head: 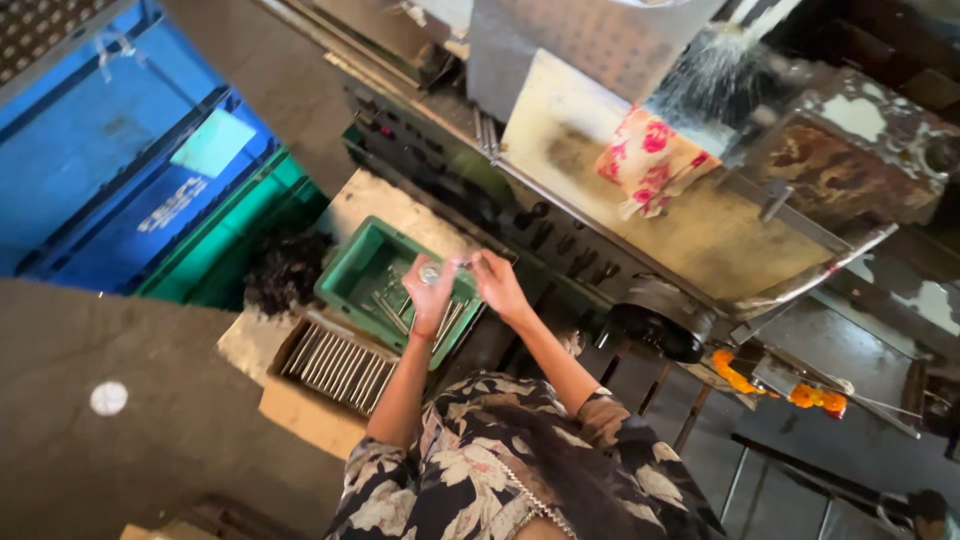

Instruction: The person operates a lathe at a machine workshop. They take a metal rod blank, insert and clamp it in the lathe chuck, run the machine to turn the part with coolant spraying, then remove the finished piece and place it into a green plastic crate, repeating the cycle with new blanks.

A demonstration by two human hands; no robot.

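Two hands meet above one green tray of loose metal rods. The left hand pinches a small round metal piece at its fingertips; the right hand touches its end, grip unclear. Beside the tray, one cardboard box holds a row of rods. Two blue crates stand stacked left, one bearing a pale square label

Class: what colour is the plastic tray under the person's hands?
Green; the rectangular plastic tray shows best in the head view.
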